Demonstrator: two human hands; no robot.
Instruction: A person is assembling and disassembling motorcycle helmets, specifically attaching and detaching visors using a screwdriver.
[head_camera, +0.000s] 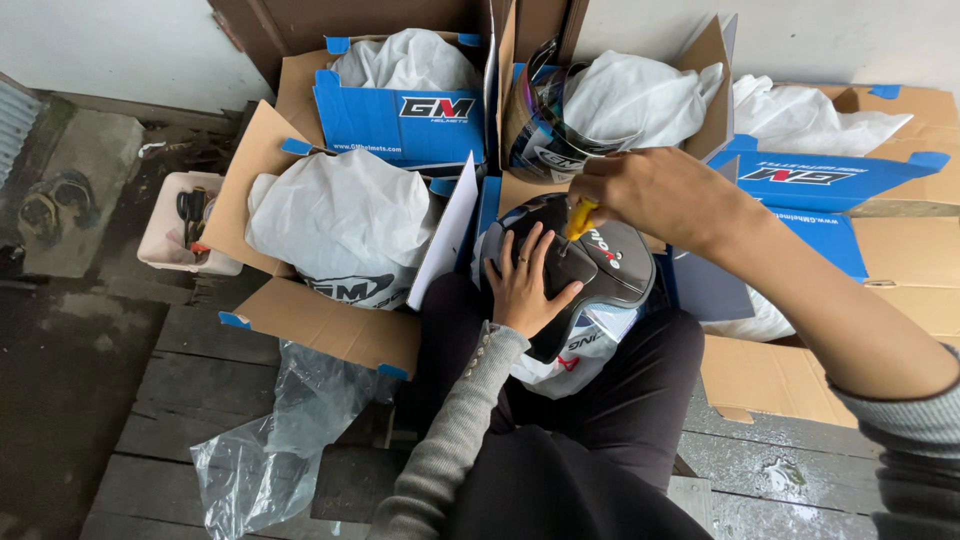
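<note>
Far to your left, a small white tub (170, 232) holding a dark tool sits on the ground, and a crumpled clear plastic bag (268, 440) lies on the wet boards in front of it. Next comes an open cardboard box (315, 318) with a bundle in white cloth (345, 215) inside; another blue-and-brown box (400, 112) stands behind it.

Your left hand (522, 285) lies flat on the black helmet (600, 265) in your lap — fingers spread, palm pressing the near left side of the shell, not gripping. The helmet rests on your dark trousers, partly on a white bag.

Just right of that, your right hand (655, 195) is closed around a yellow-handled screwdriver (578, 220), its tip pointing down at the top of the helmet, close beside your left fingertips. The two hands are near each other but not touching.

Behind the helmet a tinted visor (535, 125) leans in a box, and further right more opened boxes (850, 190) hold white-wrapped bundles.
</note>
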